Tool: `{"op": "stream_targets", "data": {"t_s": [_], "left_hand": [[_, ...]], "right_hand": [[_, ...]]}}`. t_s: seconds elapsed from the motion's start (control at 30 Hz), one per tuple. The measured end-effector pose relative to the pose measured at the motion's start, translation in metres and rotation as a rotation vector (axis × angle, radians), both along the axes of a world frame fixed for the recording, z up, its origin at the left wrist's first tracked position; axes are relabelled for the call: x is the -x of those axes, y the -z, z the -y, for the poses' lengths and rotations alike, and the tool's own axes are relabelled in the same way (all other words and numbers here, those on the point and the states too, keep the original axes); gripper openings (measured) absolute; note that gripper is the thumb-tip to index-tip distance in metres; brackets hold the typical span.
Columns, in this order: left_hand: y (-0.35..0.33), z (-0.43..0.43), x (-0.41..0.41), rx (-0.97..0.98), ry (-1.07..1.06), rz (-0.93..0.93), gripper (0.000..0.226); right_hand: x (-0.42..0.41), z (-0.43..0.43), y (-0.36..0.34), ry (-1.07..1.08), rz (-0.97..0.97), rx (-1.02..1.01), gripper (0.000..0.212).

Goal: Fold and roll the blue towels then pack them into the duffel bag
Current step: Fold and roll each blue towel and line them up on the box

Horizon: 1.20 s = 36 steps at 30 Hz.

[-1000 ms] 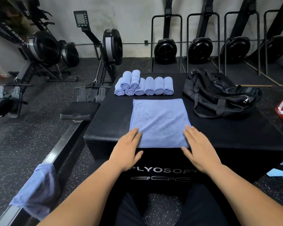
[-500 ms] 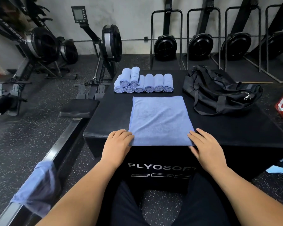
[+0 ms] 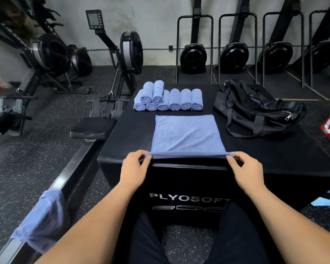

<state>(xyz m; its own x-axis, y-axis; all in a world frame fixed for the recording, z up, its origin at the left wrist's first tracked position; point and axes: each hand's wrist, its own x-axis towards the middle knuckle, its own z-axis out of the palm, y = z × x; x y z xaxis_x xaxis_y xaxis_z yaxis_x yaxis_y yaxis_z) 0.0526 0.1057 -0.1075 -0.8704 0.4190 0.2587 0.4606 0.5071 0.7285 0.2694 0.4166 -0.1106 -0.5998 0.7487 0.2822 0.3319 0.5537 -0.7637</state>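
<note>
Fingers of my left hand and right hand pinch the near corners of the blue towel, which lies flat on the black box. Rolled towels (two stacked on top) lie behind it, with the duffel bag to their right.

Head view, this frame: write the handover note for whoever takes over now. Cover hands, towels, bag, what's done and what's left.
Hands: left hand pinches the near left corner of the flat towel; right hand pinches its near right corner, with the edge lifted.
Things: eight rolled towels stacked at the far side of the box; duffel bag to their right, no towel seen in it.
Done: eight rolls.
Left: fold and roll this towel, probably the blue cloth on the rail too, then pack.
</note>
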Motion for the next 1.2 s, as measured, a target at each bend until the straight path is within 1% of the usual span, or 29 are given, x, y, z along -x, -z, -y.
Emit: {"op": "stream_targets", "data": {"t_s": [0.07,0.2,0.3,0.43,0.63,0.73,0.8,0.83,0.9,0.93,1.0,1.07,1.1,1.2], "left_hand": [[-0.003,-0.002,0.003,-0.070,-0.040,0.075,0.010],[-0.006,-0.004,0.006,-0.200,-0.062,0.180,0.008],[-0.008,-0.005,0.003,-0.259,-0.060,0.207,0.010],[-0.010,-0.008,0.006,-0.297,-0.068,0.244,0.010],[-0.027,-0.034,0.031,-0.314,-0.064,0.335,0.014],[-0.036,-0.052,0.055,-0.298,-0.105,0.303,0.012],[-0.040,-0.064,0.072,-0.306,-0.105,0.322,0.008],[-0.040,-0.069,0.078,-0.282,-0.092,0.351,0.010],[-0.037,-0.073,0.085,-0.218,-0.061,0.451,0.025],[-0.032,-0.073,0.088,-0.191,-0.050,0.490,0.027],[-0.023,-0.072,0.090,-0.157,-0.034,0.489,0.019],[-0.018,-0.070,0.091,-0.154,-0.002,0.482,0.010],[-0.016,-0.070,0.093,-0.170,0.016,0.487,0.010],[-0.022,-0.075,0.101,-0.260,0.025,0.472,0.017]], "right_hand": [[0.004,0.000,-0.008,0.020,-0.049,0.066,0.012],[0.004,0.003,-0.014,0.060,-0.088,0.111,0.011],[0.005,0.006,-0.018,0.082,-0.106,0.149,0.018],[0.011,0.005,-0.023,0.079,-0.113,0.186,0.019],[0.038,-0.020,-0.033,0.012,-0.066,0.251,0.008],[0.060,-0.039,-0.043,0.012,-0.075,0.284,0.009],[0.075,-0.049,-0.049,0.023,-0.054,0.286,0.009],[0.082,-0.053,-0.050,0.022,-0.021,0.282,0.009],[0.088,-0.053,-0.047,-0.004,0.094,0.243,0.012],[0.090,-0.054,-0.041,-0.025,0.147,0.217,0.012],[0.088,-0.055,-0.031,-0.064,0.184,0.183,0.007],[0.084,-0.058,-0.026,-0.076,0.165,0.173,0.010],[0.085,-0.061,-0.025,-0.066,0.142,0.190,0.012],[0.095,-0.071,-0.027,-0.004,0.013,0.300,0.010]]}}
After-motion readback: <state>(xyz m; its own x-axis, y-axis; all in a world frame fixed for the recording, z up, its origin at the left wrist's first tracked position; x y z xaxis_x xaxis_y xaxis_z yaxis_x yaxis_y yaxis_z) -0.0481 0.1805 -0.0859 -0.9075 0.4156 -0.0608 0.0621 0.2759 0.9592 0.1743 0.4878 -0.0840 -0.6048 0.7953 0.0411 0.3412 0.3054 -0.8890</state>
